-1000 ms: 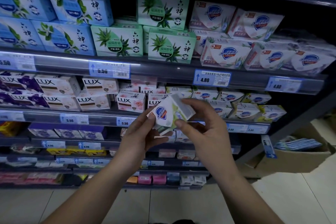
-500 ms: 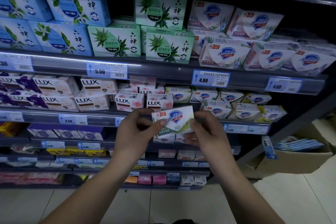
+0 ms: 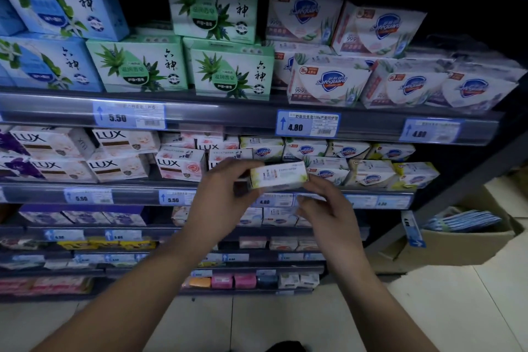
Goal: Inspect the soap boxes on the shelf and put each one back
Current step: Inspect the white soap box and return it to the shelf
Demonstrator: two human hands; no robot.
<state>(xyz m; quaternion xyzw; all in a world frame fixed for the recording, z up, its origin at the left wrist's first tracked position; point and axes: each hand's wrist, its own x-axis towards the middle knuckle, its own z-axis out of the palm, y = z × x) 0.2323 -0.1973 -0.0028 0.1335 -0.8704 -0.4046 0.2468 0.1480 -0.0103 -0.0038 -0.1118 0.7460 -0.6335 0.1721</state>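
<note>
Crowded shelf (image 3: 128, 194) front: your left hand (image 3: 220, 197) grips the soap box (image 3: 278, 178) by its left end, right hand (image 3: 323, 208) pinching the right, before the Safeguard row (image 3: 371, 177). Slack pinch risks dropping it.

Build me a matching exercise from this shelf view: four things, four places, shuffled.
Things:
1. held soap box
2. green aloe boxes
3. LUX boxes
4. cardboard carton

Places:
A. floor, far right
B. top stocked shelf
C. between left hand and right hand
D. second shelf, left part

Pairs: 1-C, 2-B, 3-D, 4-A.
</note>
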